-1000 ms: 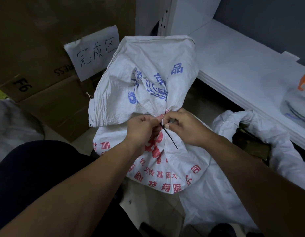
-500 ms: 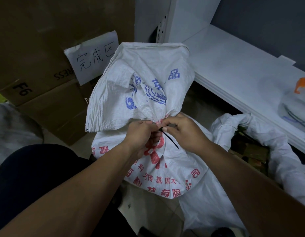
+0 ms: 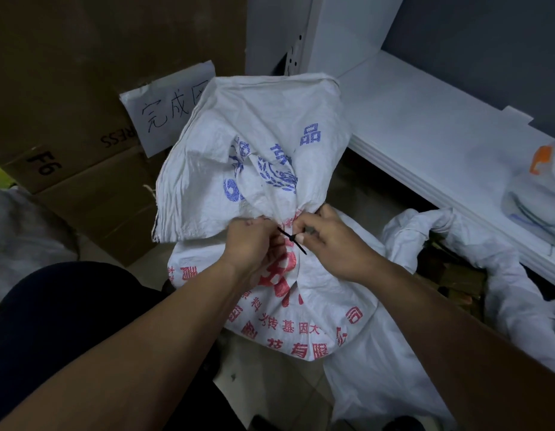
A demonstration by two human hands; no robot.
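White woven sack on floor, in front of cardboard box; crumpled, blue print on floppy top, red characters on bulging body. Neck bunched tight, black cable tie round it, tail poking out lower right. Left grip curled round neck; right grip pinching tie

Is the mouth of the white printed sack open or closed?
Closed. The sack is bunched tight between the left hand and right hand, a black cable tie at the bunch.
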